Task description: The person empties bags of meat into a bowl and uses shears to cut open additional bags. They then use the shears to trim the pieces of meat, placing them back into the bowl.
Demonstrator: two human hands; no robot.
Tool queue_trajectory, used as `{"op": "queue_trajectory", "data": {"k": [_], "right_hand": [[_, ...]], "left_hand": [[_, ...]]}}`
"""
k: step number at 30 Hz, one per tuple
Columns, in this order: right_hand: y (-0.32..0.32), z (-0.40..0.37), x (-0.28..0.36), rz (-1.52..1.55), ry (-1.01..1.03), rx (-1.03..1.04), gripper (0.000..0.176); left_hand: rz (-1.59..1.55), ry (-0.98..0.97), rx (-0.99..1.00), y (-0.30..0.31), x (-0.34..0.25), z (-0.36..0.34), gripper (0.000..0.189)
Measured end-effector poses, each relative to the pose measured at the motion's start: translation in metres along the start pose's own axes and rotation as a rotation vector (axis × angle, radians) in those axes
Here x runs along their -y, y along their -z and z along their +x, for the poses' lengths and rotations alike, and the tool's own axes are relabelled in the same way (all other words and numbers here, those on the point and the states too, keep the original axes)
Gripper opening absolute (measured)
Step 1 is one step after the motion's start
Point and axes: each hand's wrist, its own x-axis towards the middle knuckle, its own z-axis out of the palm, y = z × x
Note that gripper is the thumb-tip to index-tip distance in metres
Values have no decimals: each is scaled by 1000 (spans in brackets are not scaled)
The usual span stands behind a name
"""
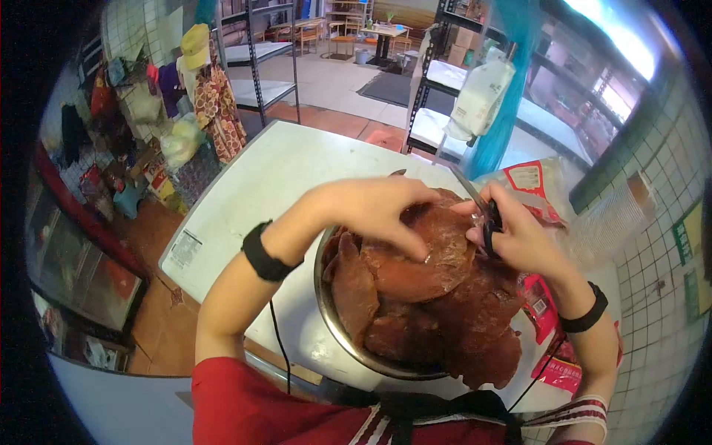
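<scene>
Large reddish-brown flat pieces (415,274) are heaped in a round metal bowl (334,326) on a white table. My left hand (386,215) rests on the top piece at its upper left, fingers spread and bent over it. In my right hand (519,233) are black-handled scissors (489,219), whose blades point up and to the left, away from the heap. The fingertips of my right hand are close to the right edge of the top piece. Some pieces hang over the bowl's front right rim.
Red and clear packages (560,367) lie right of the bowl, with another bag (526,185) behind. A stack of clear cups (612,222) stands at the right by the tiled wall. The white table (230,178) has a label at its left corner. Metal shelves (259,59) stand beyond.
</scene>
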Motion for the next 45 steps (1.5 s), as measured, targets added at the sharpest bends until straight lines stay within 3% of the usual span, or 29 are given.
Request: {"op": "queue_trajectory", "data": {"k": [1, 2, 6, 8, 9, 12, 18, 20, 22, 24, 26, 27, 29, 31, 32, 34, 36, 40, 41, 45], "right_hand": [[0, 3, -5, 121, 11, 3, 28], [0, 5, -8, 242, 26, 6, 27], [-2, 12, -6, 257, 40, -35, 26], [-1, 13, 0, 254, 54, 4, 26], [-1, 12, 2, 179, 131, -8, 28], [-4, 15, -1, -36, 112, -16, 29], [-4, 15, -4, -81, 52, 106, 34], [1, 20, -12, -32, 98, 75, 36], [8, 29, -24, 146, 146, -76, 39], [9, 37, -30, 57, 90, -134, 41], [6, 42, -27, 33, -61, 40, 43], [2, 48, -31, 52, -4, 135, 45], [-12, 51, -33, -40, 70, 59, 47], [-18, 53, -26, -55, 76, 39, 49], [-16, 54, -24, -98, 37, 74, 51], [-18, 50, -13, -131, 1, 122, 54], [-22, 46, -4, -135, -37, 145, 59], [-34, 53, -3, -117, -27, 198, 60], [-29, 50, -2, 17, -79, 274, 60], [-26, 55, -7, -65, -5, 163, 60]], "left_hand": [[230, -26, -38, -5, -6, -2, 73], [235, -29, -28, -9, -12, -4, 73], [459, 56, -121, -11, -32, -5, 80], [515, 180, -97, -12, -38, 0, 74], [511, 171, -82, -14, -36, 1, 74], [491, 108, -130, -22, -31, 4, 73], [406, 78, -103, -22, -38, 2, 66], [283, 279, -16, -11, -44, 1, 63], [203, 240, -72, -2, -51, -5, 51], [61, 321, 41, 7, -67, -11, 40], [218, 110, 23, 5, -78, -19, 28], [283, -1, 29, 6, -85, -23, 24], [345, -101, 40, 6, -98, -35, 20], [421, -230, -118, 6, -111, -50, 15], [416, -215, -104, 3, -116, -56, 15], [511, -148, -353, -3, -124, -67, 15], [594, -85, -433, -2, -125, -73, 13], [460, -13, -748, -2, -123, -98, 19], [420, -7, -766, -5, -123, -101, 19], [460, 67, -673, -26, -123, -102, 22]]}}
